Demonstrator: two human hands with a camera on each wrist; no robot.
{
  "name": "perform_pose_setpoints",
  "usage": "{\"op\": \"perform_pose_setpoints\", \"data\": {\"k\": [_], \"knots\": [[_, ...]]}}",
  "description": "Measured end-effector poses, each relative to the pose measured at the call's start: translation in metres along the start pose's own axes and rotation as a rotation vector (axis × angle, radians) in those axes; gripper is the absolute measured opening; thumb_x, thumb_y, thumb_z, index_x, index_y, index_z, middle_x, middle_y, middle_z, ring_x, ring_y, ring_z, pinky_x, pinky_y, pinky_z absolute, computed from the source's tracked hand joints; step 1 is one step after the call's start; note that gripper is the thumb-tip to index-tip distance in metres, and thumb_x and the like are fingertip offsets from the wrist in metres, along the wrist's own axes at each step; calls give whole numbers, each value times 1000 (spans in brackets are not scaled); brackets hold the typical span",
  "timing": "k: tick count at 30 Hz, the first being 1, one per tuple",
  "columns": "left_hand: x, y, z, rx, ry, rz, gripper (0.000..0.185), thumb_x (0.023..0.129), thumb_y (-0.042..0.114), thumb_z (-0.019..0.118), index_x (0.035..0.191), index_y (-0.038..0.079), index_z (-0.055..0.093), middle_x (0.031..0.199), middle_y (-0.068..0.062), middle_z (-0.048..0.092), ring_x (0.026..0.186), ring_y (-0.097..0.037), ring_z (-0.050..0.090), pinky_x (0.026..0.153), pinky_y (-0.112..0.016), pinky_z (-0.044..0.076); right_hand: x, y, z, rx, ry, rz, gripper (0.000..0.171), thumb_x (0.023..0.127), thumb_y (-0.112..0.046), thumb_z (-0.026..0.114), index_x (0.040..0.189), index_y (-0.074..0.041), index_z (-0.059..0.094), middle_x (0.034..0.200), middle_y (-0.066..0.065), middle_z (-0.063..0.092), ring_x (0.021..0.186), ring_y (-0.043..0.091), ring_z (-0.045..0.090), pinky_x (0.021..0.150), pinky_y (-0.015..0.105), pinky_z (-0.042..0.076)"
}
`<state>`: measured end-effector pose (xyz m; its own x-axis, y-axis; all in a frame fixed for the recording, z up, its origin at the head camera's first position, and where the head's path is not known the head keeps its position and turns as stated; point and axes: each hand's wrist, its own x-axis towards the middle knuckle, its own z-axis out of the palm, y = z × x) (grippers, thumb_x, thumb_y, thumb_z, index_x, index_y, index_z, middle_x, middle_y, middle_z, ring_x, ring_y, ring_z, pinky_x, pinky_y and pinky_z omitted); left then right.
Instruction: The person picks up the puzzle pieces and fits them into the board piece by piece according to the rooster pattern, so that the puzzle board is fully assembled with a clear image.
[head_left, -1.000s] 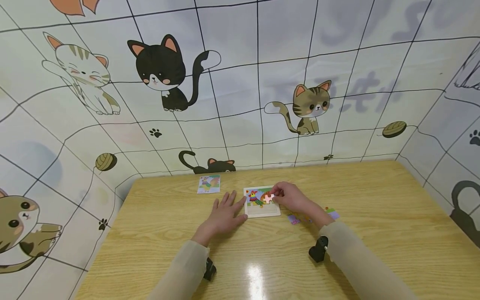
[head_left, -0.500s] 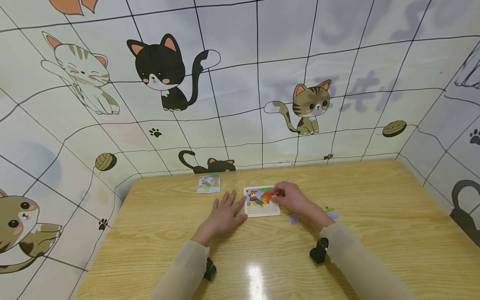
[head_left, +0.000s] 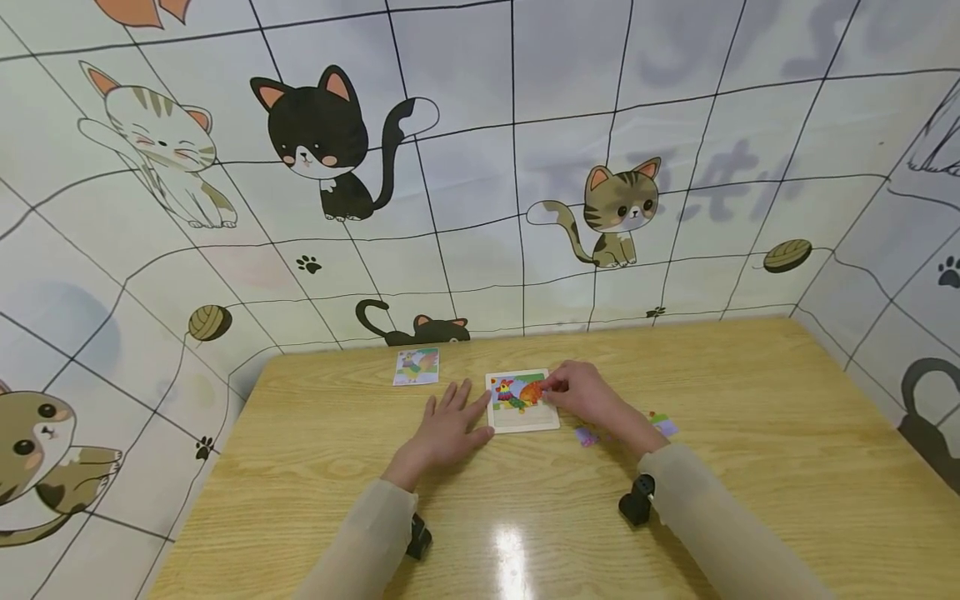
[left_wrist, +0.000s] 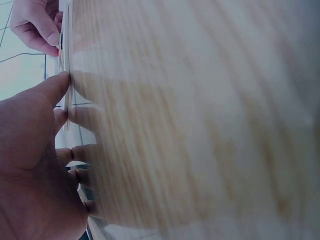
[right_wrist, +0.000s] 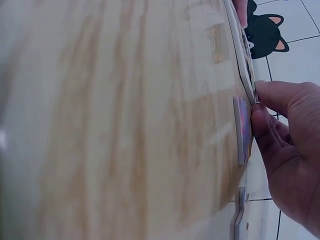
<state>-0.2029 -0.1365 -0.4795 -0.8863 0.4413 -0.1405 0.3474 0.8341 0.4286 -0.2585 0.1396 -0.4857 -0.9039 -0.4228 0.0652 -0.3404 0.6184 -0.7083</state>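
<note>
Left hand: the left hand (head_left: 447, 429) lies palm down with its fingers spread, thumb and forefinger touching the left side of the puzzle tray, holding nothing.
Right hand: the right hand (head_left: 587, 396) is at the tray's right side, fingers bent, thumb and forefinger tips drawn together; whether a piece sits between them I cannot tell.
Tray: the white-rimmed puzzle tray (head_left: 523, 423) lies flat on the table (head_left: 330, 442), between the two hands.
Picture: a colourful rooster (head_left: 512, 392) fills the upper part of the tray; the strip below it is bare, pale board.
Loose pieces: one purple piece (head_left: 587, 437) lies just beside the tray's lower right corner; a green-and-lilac piece (head_left: 664, 424) lies farther right, past the right forearm.
Card: a small square card (head_left: 416, 367) printed with a similar rooster lies near the back edge of the table, left of the tray.
Arms: pale sleeves (head_left: 367, 525), with a black device (head_left: 636, 500) at each wrist.
Backdrop: a wall covering (head_left: 480, 192) with cartoon cats and dark grid lines.
</note>
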Motion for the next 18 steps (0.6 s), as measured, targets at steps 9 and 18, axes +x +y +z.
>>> {"op": "perform_pose_setpoints", "data": {"k": [9,18], "knots": [[-1,1,0,9,-6,-14,64,107,43,51,162,16,35,169,-21,14,155,-42,6,118,-68,6,-1,5,0,19,-20,-17,13,96,-9,71,105,-3,76,93,4,62,78,16,55,70,34,48],[0,-1,2,10,-6,-16,64,107,44,51,162,17,34,169,-20,13,155,-42,6,118,-68,5,-1,6,0,35,-26,-16,14,94,-9,72,106,-2,75,92,3,61,78,16,55,70,34,48]]}}
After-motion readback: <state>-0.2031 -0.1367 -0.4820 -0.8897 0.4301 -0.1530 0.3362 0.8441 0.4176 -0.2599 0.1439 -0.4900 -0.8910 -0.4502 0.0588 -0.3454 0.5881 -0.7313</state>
